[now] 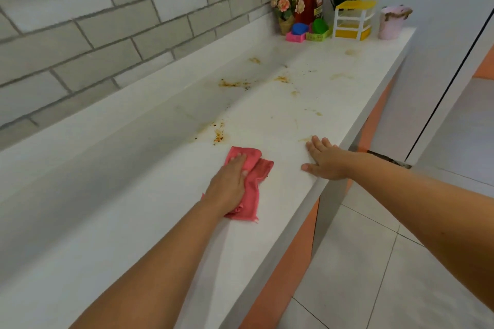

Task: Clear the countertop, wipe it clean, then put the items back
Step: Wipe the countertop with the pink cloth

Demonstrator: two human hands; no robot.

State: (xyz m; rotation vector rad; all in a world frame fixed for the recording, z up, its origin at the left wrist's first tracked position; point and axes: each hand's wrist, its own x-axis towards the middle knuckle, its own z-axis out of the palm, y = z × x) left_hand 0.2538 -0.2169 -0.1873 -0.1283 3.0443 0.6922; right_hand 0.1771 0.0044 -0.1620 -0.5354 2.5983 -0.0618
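left hand (pixel 229 181) presses cloth (pixel 251 184); right hand (pixel 324 159) at countertop (pixel 160 195) edge.

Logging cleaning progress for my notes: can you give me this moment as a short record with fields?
left hand: pressing flat on the red cloth
right hand: flat on the countertop, near its front edge
stains: orange-brown, just beyond the cloth and further along, not yet wiped
far end: flower pot, sauce bottles, yellow drawer unit and pink cup, grouped by the wall
stage: wiping, near part looks clean
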